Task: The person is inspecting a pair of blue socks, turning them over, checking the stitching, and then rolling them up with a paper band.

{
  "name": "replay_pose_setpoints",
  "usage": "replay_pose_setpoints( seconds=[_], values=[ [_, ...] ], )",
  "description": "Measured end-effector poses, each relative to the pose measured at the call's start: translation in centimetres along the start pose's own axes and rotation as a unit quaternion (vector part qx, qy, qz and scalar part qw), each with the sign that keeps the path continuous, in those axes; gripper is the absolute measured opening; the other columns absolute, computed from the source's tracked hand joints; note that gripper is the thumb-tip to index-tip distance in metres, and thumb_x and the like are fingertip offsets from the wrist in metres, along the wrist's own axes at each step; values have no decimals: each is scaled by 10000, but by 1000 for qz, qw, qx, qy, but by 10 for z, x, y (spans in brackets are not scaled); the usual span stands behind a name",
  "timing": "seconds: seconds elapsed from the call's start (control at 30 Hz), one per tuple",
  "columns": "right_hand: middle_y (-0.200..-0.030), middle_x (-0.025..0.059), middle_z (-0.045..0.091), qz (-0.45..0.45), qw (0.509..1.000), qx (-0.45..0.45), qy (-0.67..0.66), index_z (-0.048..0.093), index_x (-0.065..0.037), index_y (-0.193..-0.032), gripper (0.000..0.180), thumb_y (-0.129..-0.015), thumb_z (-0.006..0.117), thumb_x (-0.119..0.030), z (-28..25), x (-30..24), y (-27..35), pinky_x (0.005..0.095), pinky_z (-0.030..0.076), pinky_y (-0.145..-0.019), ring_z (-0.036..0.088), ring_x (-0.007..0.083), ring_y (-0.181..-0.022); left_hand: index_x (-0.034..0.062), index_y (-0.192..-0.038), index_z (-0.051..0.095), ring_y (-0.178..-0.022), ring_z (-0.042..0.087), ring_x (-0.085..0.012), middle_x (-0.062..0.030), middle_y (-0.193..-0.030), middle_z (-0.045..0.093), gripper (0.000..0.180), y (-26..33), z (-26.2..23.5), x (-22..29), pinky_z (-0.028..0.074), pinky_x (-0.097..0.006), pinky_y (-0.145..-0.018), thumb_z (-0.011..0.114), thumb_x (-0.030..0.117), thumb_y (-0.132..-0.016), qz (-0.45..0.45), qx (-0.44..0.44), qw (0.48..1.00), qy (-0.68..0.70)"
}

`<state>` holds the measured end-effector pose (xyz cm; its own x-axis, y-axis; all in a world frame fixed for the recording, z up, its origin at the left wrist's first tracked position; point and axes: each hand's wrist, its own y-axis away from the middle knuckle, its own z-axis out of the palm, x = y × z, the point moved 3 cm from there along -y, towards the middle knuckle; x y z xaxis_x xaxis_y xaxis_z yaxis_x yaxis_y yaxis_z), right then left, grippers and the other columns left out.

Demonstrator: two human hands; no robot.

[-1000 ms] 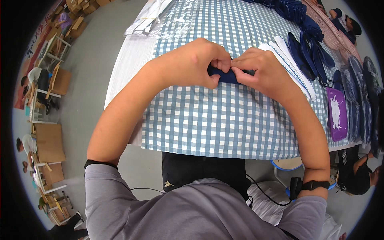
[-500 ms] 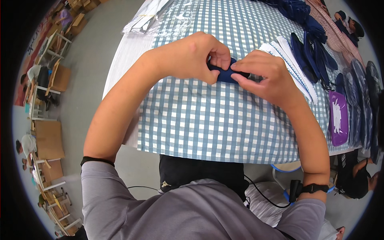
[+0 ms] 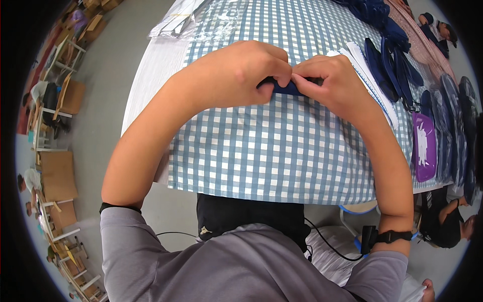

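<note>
**Single head-worn fisheye, looking down**

One view only, no second to share with; worn on the head, left of a pair; faces steeply down onto the checked tablecloth point(image 3: 282, 151); close above the forearms entering from the lower edge; straight edges bow toward the rim; floor at left.

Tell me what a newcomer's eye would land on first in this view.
First, the two bare hands meeting at the middle of the table: the left hand and right hand pinch a small dark blue item between them, over the blue-and-white checked cloth. Next, on the right, a row of dark blue pieces and a purple packet near the table edge.
</note>
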<state>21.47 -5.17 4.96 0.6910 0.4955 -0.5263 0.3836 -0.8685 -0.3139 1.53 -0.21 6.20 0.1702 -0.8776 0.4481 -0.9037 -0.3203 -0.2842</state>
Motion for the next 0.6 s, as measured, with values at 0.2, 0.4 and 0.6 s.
replay_pose_setpoints(
  seconds=[0.2,0.4,0.6],
  values=[
    [-892,125,809,-47,998,42,8,828,-12,-927,155,-929,769,-155,4,4,2,341,600,-712,755,266,-774,-9,-991,754,-942,745,-319,-117,-1035,744,246,-1,3,-4,630,-390,-853,777,-58,-751,-12,4,1000,-10],
    [-912,104,814,-60,997,41,-7,834,-34,-945,104,-913,799,-127,6,14,6,361,609,-742,756,256,-823,-10,-991,755,-931,750,-299,-114,-997,754,254,-5,2,-10,628,-374,-847,769,-44,-740,-9,-2,1000,30],
    [-958,90,797,-121,989,84,25,812,-47,-972,120,-875,840,-112,4,13,5,353,606,-741,744,251,-884,-10,-977,757,-865,724,-248,-107,-961,756,239,-6,1,-21,611,-358,-806,764,-21,-738,9,7,997,79]
  ],
)
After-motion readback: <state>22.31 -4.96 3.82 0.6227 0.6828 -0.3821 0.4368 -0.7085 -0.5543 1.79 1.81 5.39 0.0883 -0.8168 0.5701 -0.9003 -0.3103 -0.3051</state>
